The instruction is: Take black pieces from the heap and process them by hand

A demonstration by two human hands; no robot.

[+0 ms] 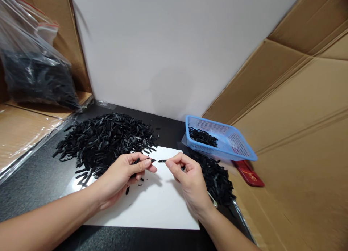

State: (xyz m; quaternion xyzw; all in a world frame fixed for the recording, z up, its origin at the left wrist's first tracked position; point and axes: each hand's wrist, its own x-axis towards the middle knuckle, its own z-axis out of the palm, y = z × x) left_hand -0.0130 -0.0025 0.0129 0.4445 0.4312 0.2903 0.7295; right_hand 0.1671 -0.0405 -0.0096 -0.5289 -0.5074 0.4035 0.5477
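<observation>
My left hand [125, 174] pinches a small black plastic strip [148, 159] between thumb and fingers, above a white sheet [160, 204]. My right hand [187, 178] holds another thin black strip [162, 160] by its end, its tip pointing toward the left hand's piece with a small gap between them. A large heap of the same black strips [106, 140] lies just beyond the left hand. A second, smaller heap [217, 178] lies to the right of my right hand.
A blue mesh basket [233, 144] with some black strips stands at the right, a red flat object [248, 173] beside it. A clear bag of black parts [35, 77] leans at the far left. Cardboard walls [299, 117] and a white panel [168, 51] enclose the black table [32, 185].
</observation>
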